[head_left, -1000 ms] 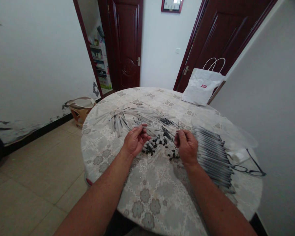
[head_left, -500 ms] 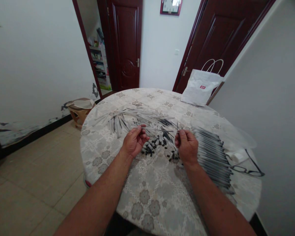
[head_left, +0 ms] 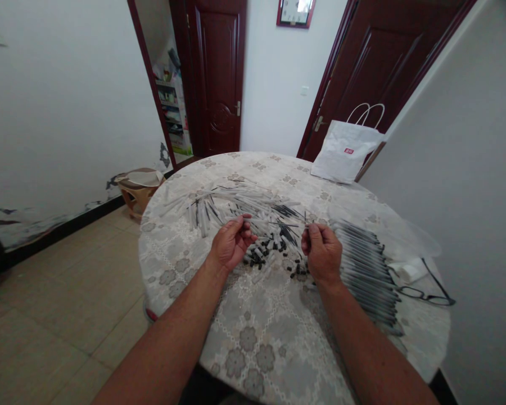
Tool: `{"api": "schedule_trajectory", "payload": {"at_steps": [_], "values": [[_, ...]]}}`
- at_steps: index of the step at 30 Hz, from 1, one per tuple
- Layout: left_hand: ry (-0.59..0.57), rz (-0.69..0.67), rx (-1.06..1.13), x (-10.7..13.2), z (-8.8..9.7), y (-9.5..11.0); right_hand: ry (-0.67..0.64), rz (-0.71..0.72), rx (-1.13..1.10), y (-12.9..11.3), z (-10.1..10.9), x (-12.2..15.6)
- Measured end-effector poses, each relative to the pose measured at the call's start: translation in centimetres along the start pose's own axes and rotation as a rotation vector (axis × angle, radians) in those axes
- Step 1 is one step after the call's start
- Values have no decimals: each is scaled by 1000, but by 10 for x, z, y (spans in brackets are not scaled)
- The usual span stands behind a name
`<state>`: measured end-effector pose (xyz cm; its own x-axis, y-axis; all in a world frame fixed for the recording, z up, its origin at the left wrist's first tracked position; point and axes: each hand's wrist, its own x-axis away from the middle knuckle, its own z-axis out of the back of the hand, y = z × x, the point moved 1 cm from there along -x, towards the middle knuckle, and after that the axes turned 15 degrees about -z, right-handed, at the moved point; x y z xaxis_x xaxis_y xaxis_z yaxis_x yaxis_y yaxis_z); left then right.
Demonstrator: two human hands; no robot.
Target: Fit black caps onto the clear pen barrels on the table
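My left hand is over the front of a loose pile of pale pen tubes, thumb and index fingertip together and the other fingers curled; what they pinch, if anything, is too small to make out. My right hand is closed in a pinch on a thin dark pen refill, which sticks up from the fingertips. Between the hands lie dark refills and small black pen caps. Beside my right hand is a row of grey, dark-tipped pens, side by side.
A round table with a patterned cloth carries everything. On its right are black-framed glasses and a white roll. A white paper bag stands at the far right edge. A brown stool is at the left.
The camera view has shifted slightly. Both hands keep nearly the same pose and place over the table, and no parts have visibly moved.
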<state>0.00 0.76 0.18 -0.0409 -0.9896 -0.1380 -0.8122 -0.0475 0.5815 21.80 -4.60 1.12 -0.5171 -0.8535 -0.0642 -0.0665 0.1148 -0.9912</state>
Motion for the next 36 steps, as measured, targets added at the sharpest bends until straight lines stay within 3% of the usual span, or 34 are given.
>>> {"api": "schedule_trajectory", "payload": {"at_steps": [8,16,21,36], "values": [[52,54,42,-1,1,2,-53,37,47,-3,0,5],[4,50,-45,1,2,-2,-210,140,165,-4,-5,20],[-35,37,-92,3,-2,-2,-209,204,242,-8,-4,26],[-79,58,-134,4,-4,-3,-266,-78,-15,4,-8,9]]}}
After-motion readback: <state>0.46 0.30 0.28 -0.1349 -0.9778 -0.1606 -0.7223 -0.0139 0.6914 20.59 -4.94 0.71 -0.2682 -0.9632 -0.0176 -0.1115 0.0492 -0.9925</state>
